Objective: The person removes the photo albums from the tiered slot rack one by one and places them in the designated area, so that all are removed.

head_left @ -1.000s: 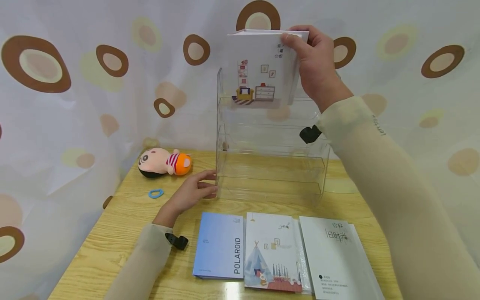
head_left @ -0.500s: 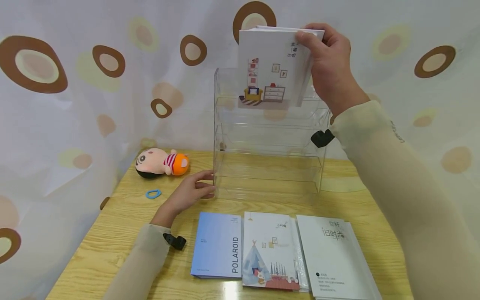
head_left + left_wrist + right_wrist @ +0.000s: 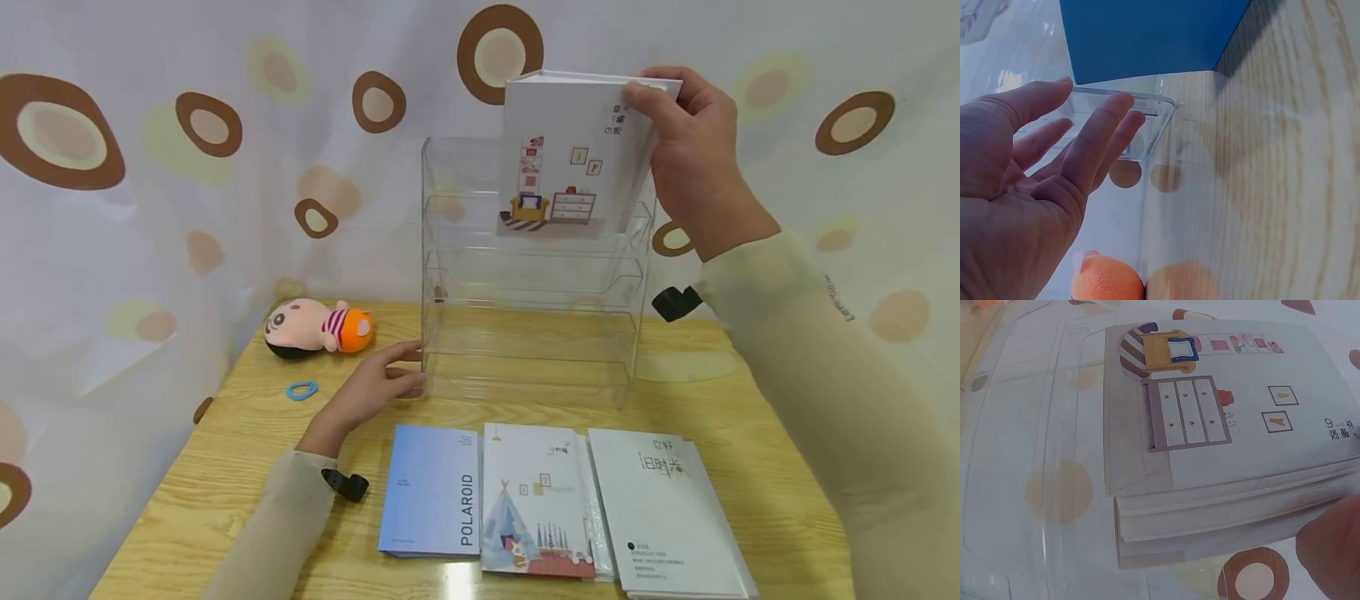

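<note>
My right hand (image 3: 697, 150) pinches the upper right corner of a thick white photo album (image 3: 558, 158). Its cover shows a yellow armchair and a drawer chest, also plain in the right wrist view. The album is upright, overlapping the top tiers of a clear acrylic display rack (image 3: 525, 335). Beside the rack's lower left edge is my left hand (image 3: 371, 387), fingers extended with the tips at the side panel. In the left wrist view, those spread fingers (image 3: 1094, 140) lie by the rack's clear corner, below a blue album (image 3: 1154, 37).
Along the wooden table's front lie the blue POLAROID album (image 3: 431, 492), a white album with a tent picture (image 3: 540, 500) and a larger white album (image 3: 667, 517). A plush doll (image 3: 318, 327) and a blue ring-shaped piece (image 3: 302, 390) sit left of the rack.
My right hand has carried the white album to the right across the rack's upper part, then slightly lower. My left hand keeps its place at the rack's side.
</note>
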Available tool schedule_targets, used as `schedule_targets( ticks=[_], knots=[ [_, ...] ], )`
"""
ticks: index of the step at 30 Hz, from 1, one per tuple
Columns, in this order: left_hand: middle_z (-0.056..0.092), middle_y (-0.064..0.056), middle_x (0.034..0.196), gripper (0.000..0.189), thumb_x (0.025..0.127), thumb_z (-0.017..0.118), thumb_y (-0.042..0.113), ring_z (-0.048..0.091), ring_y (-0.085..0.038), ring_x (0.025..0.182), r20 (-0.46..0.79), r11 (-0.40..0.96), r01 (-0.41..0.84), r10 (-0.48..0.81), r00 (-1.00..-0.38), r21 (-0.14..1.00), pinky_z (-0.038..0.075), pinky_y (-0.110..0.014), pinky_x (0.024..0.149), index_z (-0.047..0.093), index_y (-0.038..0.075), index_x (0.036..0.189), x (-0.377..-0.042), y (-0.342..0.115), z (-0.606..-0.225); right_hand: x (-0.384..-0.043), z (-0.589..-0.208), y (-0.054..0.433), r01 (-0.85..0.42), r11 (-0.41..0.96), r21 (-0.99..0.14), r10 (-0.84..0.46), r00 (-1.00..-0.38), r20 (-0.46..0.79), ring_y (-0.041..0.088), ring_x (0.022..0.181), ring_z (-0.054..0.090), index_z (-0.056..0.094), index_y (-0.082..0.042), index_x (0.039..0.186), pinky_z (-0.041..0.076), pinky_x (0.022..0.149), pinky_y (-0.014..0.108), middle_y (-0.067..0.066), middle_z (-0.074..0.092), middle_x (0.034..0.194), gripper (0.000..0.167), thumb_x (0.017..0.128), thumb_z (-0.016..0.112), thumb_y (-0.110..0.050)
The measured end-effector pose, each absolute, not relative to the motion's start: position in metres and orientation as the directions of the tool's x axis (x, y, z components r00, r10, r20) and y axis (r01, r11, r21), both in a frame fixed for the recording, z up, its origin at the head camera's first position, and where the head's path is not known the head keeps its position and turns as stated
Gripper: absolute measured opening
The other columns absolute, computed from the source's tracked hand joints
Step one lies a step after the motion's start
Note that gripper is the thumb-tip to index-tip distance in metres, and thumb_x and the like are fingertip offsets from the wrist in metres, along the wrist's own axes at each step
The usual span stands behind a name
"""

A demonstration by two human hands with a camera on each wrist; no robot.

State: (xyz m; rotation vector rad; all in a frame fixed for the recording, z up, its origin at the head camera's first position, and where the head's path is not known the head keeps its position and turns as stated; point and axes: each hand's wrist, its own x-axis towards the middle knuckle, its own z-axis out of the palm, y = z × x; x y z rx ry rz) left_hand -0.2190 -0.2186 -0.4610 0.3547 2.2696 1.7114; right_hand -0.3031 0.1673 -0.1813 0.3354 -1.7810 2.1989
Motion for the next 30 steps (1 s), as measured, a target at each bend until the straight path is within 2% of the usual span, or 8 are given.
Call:
schedule_targets(
  ticks=[11, 15, 24, 30],
  knots=[
    [0.05, -0.029, 0.167, 0.066, 0.113, 0.068, 0.011, 0.068, -0.049, 0.14, -0.073, 0.295, 0.039, 0.358, -0.931, 0.955, 0.069, -0.044, 0.105, 0.04, 0.003, 0.172, -0.218, -0.223, -0.461, -0.278, -0.194, 0.191, -0.379, -0.245, -0.892, 0.072, -0.925, 0.373, 0.023, 0.129, 0.057, 0.074, -0.003, 0.126, 0.049, 0.121, 0.037, 0.004, 0.062, 0.131, 0.021, 0.107, 0.077, -0.012],
    [0.048, -0.03, 0.167, 0.066, 0.113, 0.067, 0.012, 0.069, -0.049, 0.139, -0.07, 0.306, 0.043, 0.35, -0.934, 0.951, 0.068, -0.044, 0.106, 0.04, 0.003, 0.173, -0.216, -0.229, -0.463, -0.268, -0.203, 0.195, -0.377, -0.264, -0.888, 0.048, -0.924, 0.378, 0.025, 0.127, 0.058, 0.072, -0.002, 0.127, 0.053, 0.116, 0.036, 0.005, 0.061, 0.131, 0.023, 0.107, 0.077, -0.011],
    [0.048, -0.03, 0.167, 0.067, 0.113, 0.068, 0.013, 0.07, -0.048, 0.138, -0.075, 0.303, 0.038, 0.352, -0.933, 0.952, 0.069, -0.039, 0.105, 0.039, 0.003, 0.173, -0.215, -0.23, -0.463, -0.243, -0.227, 0.223, -0.363, -0.268, -0.892, 0.081, -0.931, 0.355, 0.026, 0.126, 0.056, 0.072, -0.001, 0.127, 0.063, 0.103, 0.02, 0.006, 0.061, 0.131, 0.025, 0.105, 0.079, -0.009],
    [0.048, -0.031, 0.167, 0.067, 0.113, 0.067, 0.012, 0.069, -0.049, 0.139, -0.075, 0.299, 0.037, 0.352, -0.933, 0.953, 0.069, -0.039, 0.104, 0.038, 0.002, 0.173, -0.215, -0.23, -0.463, -0.225, -0.241, 0.246, -0.344, -0.219, -0.913, 0.083, -0.939, 0.334, 0.026, 0.125, 0.056, 0.072, -0.001, 0.131, 0.064, 0.098, 0.017, 0.006, 0.063, 0.132, 0.028, 0.105, 0.079, -0.011]
  ],
)
